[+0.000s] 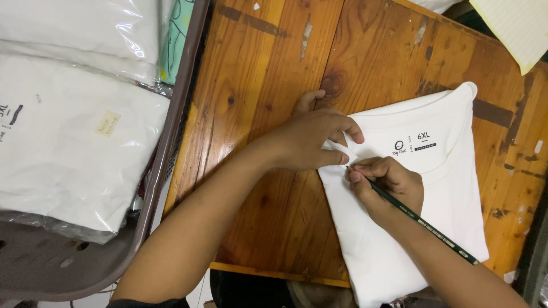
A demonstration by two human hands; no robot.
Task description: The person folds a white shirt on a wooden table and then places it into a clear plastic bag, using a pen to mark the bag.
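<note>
Pencil (419, 219) in the right hand (388, 185), dark green and held in a closed writing grip, its tip meets a small white paper slip (341, 155). The left hand (311, 140) pinches that slip with fingers curled, pinning it against the left edge of a folded white shirt (434, 228). The shirt lies flat on the worn wooden tabletop (262, 85), collar toward the far side, neck label showing. Whether anything is written on the slip yet I cannot tell; the hands hide most of it. To the left, a grey plastic basket (165, 154) holds other white shirts sealed in clear bags (63, 142), while this one lies unbagged.
</note>
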